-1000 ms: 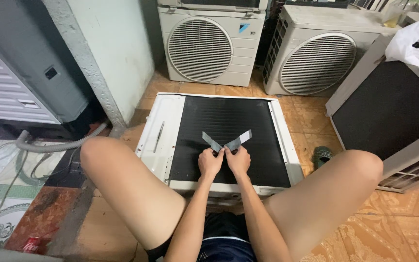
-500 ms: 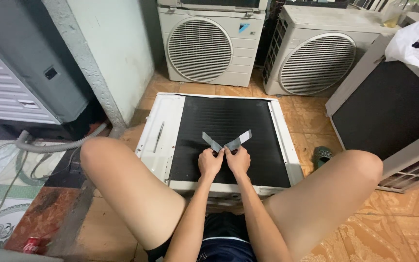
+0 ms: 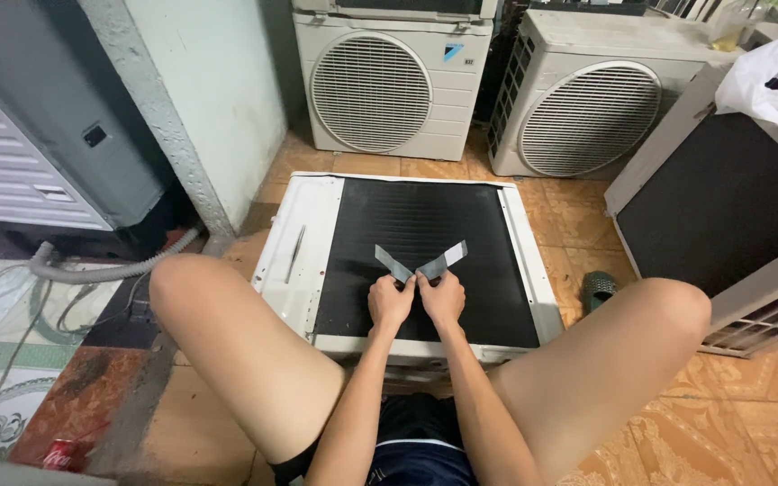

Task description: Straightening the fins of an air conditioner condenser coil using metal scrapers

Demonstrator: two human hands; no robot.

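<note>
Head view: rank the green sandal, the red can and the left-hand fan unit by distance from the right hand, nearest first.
From the right hand:
1. Green sandal, on the floor just right of the flat unit.
2. Left-hand fan unit, standing straight ahead at the back.
3. Red can, bottom-left corner, far across.

Left hand (image 3: 391, 301), right hand (image 3: 444, 295) each pinch grey strip (image 3: 393, 263) over black coil panel (image 3: 425, 225).

Beyond the grip, two white outdoor air-conditioner units (image 3: 387, 79) (image 3: 587, 99) with round fan grilles stand on an orange patterned tile floor (image 3: 731, 414). Left of it rises a pale green wall (image 3: 218, 99) beside a grey corrugated hose (image 3: 110, 268); a red can (image 3: 65, 454) lies nearer, bottom left.
</note>
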